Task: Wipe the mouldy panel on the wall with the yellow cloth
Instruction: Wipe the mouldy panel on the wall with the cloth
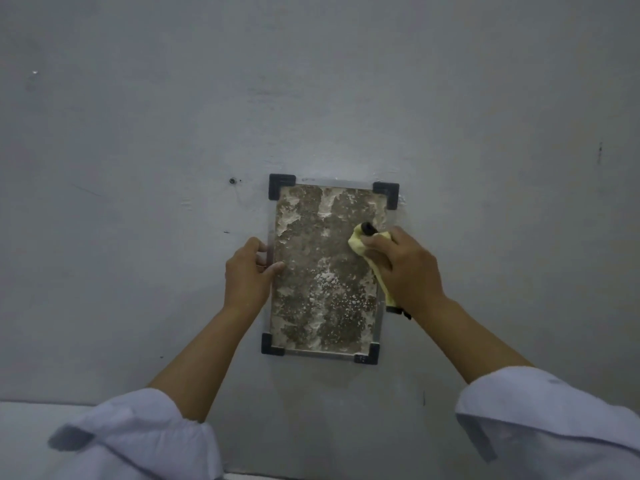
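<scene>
White sleeves [145,434] sit lowest in view, both forearms reaching up to the mouldy panel [325,271] fixed to the grey wall [138,133] by black corner brackets [281,185]. Her left hand [247,271] pinches the panel's left edge, thumb on its face. Her right hand [401,268] is curled round the yellow cloth [360,245] and some small dark object I can't identify, pressed against the panel's right side. Most grime looks untouched. Hard rubbing might shift the panel in its brackets, or flake loose bits downward; the cloth could slip from the bunched grip. No readable writing anywhere.
</scene>
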